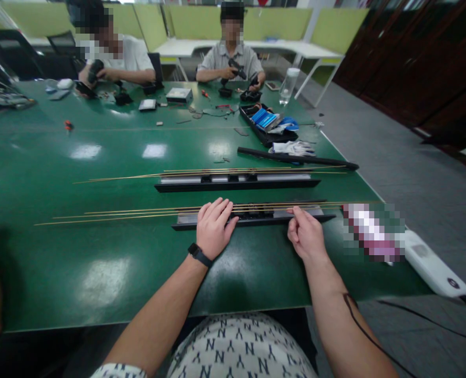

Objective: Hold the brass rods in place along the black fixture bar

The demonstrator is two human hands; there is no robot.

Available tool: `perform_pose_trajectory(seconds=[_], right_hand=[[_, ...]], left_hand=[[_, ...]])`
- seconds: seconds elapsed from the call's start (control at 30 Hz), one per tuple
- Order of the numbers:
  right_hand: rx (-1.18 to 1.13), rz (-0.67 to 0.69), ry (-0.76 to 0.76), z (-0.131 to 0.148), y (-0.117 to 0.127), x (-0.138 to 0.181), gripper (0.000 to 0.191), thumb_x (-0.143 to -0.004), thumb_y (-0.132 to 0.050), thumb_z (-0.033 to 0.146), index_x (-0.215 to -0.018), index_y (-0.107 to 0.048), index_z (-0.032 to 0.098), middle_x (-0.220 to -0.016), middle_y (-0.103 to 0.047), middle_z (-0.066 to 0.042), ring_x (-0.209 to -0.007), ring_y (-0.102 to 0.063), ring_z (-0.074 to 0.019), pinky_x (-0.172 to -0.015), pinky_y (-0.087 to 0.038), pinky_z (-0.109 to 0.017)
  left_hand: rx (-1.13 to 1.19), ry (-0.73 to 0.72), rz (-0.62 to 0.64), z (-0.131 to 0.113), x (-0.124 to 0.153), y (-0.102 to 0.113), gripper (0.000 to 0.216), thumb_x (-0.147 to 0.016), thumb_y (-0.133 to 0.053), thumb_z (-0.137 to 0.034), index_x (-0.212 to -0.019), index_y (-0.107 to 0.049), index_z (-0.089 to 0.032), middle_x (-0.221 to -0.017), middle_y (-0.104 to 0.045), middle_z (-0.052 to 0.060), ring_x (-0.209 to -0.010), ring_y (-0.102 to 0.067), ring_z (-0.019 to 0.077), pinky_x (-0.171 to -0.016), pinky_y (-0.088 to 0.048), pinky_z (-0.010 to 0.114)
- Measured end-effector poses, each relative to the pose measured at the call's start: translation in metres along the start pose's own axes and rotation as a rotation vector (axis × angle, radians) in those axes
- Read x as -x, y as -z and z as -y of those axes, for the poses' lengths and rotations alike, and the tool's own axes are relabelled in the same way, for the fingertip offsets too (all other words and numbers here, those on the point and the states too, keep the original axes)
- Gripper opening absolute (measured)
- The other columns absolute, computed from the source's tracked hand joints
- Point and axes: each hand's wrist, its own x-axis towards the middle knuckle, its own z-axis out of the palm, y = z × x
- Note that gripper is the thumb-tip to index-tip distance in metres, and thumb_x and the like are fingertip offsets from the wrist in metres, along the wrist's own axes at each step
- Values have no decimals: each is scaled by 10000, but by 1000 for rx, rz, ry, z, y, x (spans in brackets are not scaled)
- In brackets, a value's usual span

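Note:
In the head view my left hand (214, 227), with a dark watch at the wrist, lies over the nearer long black-edged rail (252, 222). Its fingers are stretched out flat across the rail and the thin brass-coloured rods (114, 212) along it. Toward the rail's right end, my right hand (307, 231) has its fingers curled, with the index fingertip and thumb at one of the rods in what looks like a pinch. Small black pieces (256, 212) sit in the rail's channel between my hands. The rods stick out well beyond the rail's left end.
A second rail (233, 184) with similar rods lies parallel behind. Farther back are a black bar (296, 158), white gloves (293, 148) and a black tray (262, 137). A white power strip (433, 265) sits at the right edge. Two people work across the green table (59, 273).

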Motion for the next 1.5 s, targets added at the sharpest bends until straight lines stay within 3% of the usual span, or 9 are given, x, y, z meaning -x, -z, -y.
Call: perform_pose_trajectory(seconds=[1.5], right_hand=[[-10, -126, 71, 5, 3, -1, 286, -799, -792, 430, -856, -682, 173, -476, -527, 57, -281, -350, -52, -264, -241, -158]], left_hand=[[21, 10, 45, -11, -5, -4, 360, -1001, -572, -315, -1349, -628, -244, -1362, -685, 89, -1316, -603, 260, -1134, -399, 474]])
